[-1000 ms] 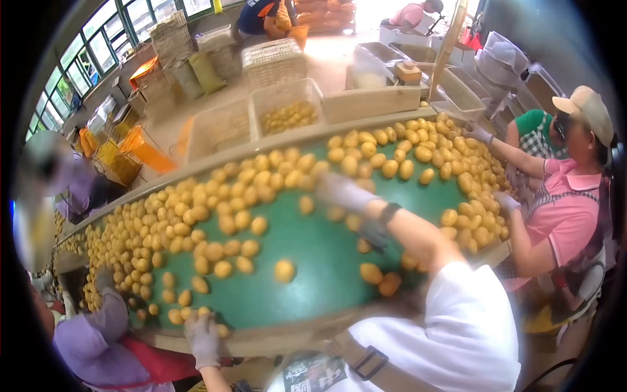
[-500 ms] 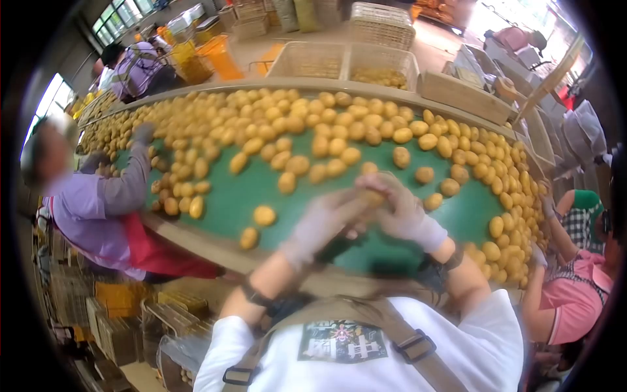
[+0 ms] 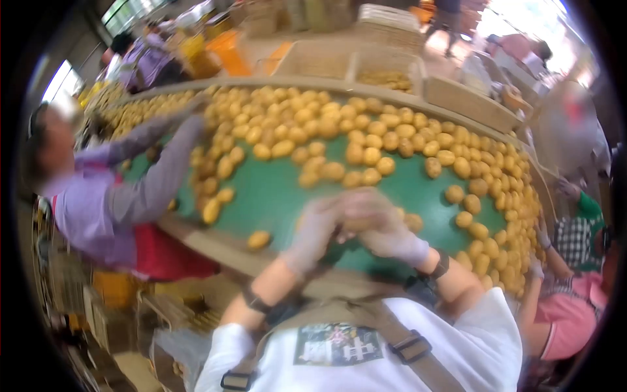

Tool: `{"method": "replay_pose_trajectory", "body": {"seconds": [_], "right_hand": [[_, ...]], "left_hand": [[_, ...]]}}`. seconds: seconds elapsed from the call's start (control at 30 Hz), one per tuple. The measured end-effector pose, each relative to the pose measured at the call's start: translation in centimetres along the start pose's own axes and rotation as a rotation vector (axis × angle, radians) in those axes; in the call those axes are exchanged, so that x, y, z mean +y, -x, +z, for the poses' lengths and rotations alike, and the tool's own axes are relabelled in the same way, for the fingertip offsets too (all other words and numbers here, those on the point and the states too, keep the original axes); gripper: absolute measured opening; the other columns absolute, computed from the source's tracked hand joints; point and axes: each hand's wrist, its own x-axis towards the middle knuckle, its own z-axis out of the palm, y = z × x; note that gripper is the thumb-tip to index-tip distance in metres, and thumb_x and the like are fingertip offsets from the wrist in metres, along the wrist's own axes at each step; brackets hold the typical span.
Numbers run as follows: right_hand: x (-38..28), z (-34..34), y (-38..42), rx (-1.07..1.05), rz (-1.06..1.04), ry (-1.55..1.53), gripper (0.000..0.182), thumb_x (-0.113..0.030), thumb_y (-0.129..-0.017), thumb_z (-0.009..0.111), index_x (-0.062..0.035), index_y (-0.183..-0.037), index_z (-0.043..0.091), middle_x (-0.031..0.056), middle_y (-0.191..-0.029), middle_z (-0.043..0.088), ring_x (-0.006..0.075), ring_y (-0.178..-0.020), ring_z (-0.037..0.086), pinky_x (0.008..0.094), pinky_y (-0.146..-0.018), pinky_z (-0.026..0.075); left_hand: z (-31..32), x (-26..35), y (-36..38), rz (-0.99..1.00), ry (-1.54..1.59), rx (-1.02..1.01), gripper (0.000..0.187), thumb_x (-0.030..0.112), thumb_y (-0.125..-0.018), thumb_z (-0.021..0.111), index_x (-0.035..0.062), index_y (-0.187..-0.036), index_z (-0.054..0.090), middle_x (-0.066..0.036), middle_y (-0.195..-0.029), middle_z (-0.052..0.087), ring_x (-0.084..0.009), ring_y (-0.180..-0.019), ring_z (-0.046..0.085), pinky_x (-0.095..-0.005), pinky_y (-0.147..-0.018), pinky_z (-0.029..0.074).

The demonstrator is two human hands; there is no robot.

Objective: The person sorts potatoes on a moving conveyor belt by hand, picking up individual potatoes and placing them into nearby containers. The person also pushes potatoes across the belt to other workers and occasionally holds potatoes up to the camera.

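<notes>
My left hand (image 3: 317,228) and my right hand (image 3: 388,228), both in thin pale gloves, meet over the near part of the green belt (image 3: 274,196). Their fingers curl together around a potato (image 3: 356,224), which is blurred and mostly covered. Just beyond them lie several loose yellow potatoes (image 3: 333,172). One potato (image 3: 413,222) is close beside my right hand, and another potato (image 3: 259,240) sits alone near the belt's front edge, left of my left hand.
Potatoes bank up along the far rim (image 3: 261,83) and the right side. A co-worker in purple (image 3: 98,196) reaches over the belt at left; people in pink (image 3: 575,313) and green stand at right. Plastic crates (image 3: 385,68) stand behind the belt.
My hands have drawn closer together around the potato. The co-worker at left has reached farther across the belt. Potatoes appear shifted in view, and a person now shows in the far background.
</notes>
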Motion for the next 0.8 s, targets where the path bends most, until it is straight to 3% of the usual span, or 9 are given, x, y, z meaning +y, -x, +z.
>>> {"method": "replay_pose_trajectory", "body": {"seconds": [0.03,0.13,0.17,0.23,0.3,0.37,0.6,0.7,0.8], "right_hand": [[-0.1,0.0,0.4,0.012,0.188,-0.101,0.051,0.005,-0.076,0.076,-0.0037,-0.125,0.063,0.0132,-0.127,0.064,0.0321,-0.125,0.056,0.0425,-0.104,0.047],[-2.7,-3.4,-1.3,0.271,0.172,0.166,0.049,0.003,-0.079,0.073,-0.0023,-0.127,0.064,0.0143,-0.126,0.063,0.0313,-0.125,0.056,0.0413,-0.108,0.043],[-4.3,-4.9,-2.2,0.368,0.080,0.343,0.049,0.003,-0.080,0.072,-0.0017,-0.127,0.064,0.0146,-0.126,0.063,0.0309,-0.124,0.056,0.0410,-0.110,0.042],[-9.5,-12.3,-4.2,0.460,-0.417,0.805,0.043,0.003,-0.082,0.069,0.0010,-0.125,0.063,0.0144,-0.120,0.064,0.0299,-0.118,0.059,0.0416,-0.105,0.045],[-11.9,-18.9,2.9,0.963,-0.232,0.906,0.026,-0.012,-0.095,0.063,-0.0023,-0.119,0.063,0.0152,-0.116,0.066,0.0276,-0.108,0.061,0.0385,-0.095,0.050],[-11.4,-26.2,9.3,1.200,0.020,1.143,0.030,-0.007,-0.089,0.065,0.0004,-0.118,0.064,0.0160,-0.114,0.066,0.0290,-0.101,0.063,0.0375,-0.089,0.052],[-8.5,-37.4,9.9,0.781,0.704,1.241,0.052,-0.036,-0.099,0.062,-0.0019,-0.137,0.056,0.0223,-0.141,0.059,0.0324,-0.128,0.057,0.0373,-0.110,0.044],[0.6,-35.8,14.6,0.292,1.151,1.230,0.066,-0.047,-0.096,0.062,-0.0055,-0.146,0.050,0.0241,-0.148,0.051,0.0374,-0.134,0.053,0.0420,-0.114,0.040],[1.7,-24.9,10.3,0.119,0.899,1.340,0.071,-0.060,-0.095,0.056,-0.0039,-0.138,0.058,0.0221,-0.138,0.060,0.0363,-0.129,0.056,0.0446,-0.112,0.040]], "left_hand": [[-0.5,0.2,0.4,0.005,-0.142,-0.057,0.030,0.015,-0.098,0.059,-0.0046,-0.118,0.069,-0.011,-0.100,0.073,-0.0118,-0.077,0.067,-0.0241,-0.061,0.053],[-3.5,1.2,1.1,-0.068,-0.312,-0.104,0.024,0.009,-0.098,0.058,-0.0022,-0.114,0.071,-0.012,-0.100,0.072,-0.0148,-0.080,0.069,-0.0281,-0.066,0.055],[-6.3,0.4,1.0,0.189,-0.667,-0.181,0.021,0.007,-0.096,0.059,-0.0019,-0.110,0.072,-0.013,-0.098,0.072,-0.0207,-0.081,0.068,-0.0320,-0.070,0.055],[-11.0,0.3,1.1,0.658,-1.257,-0.169,0.017,0.006,-0.091,0.061,-0.0006,-0.104,0.071,-0.017,-0.094,0.071,-0.0350,-0.084,0.067,-0.0408,-0.077,0.055],[-14.0,0.6,2.6,0.383,-1.113,0.092,0.020,0.004,-0.092,0.062,-0.0016,-0.109,0.070,-0.015,-0.103,0.071,-0.0333,-0.099,0.067,-0.0401,-0.089,0.054],[-15.2,-1.3,4.3,0.380,-0.954,0.208,0.022,0.004,-0.092,0.062,-0.0021,-0.112,0.070,-0.015,-0.108,0.070,-0.0311,-0.106,0.066,-0.0392,-0.095,0.052],[-13.4,-6.1,5.2,0.355,-0.868,0.325,0.027,0.005,-0.093,0.063,-0.0027,-0.118,0.067,-0.017,-0.121,0.066,-0.0292,-0.114,0.064,-0.0373,-0.103,0.049],[-6.5,-6.3,5.2,0.411,-1.069,0.171,0.029,0.006,-0.092,0.064,-0.0027,-0.120,0.067,-0.018,-0.121,0.066,-0.0290,-0.114,0.064,-0.0376,-0.102,0.050],[-0.4,-7.8,3.8,0.372,-0.953,0.100,0.029,0.008,-0.092,0.066,-0.0021,-0.119,0.068,-0.018,-0.118,0.068,-0.0301,-0.114,0.064,-0.0393,-0.102,0.050]]}}
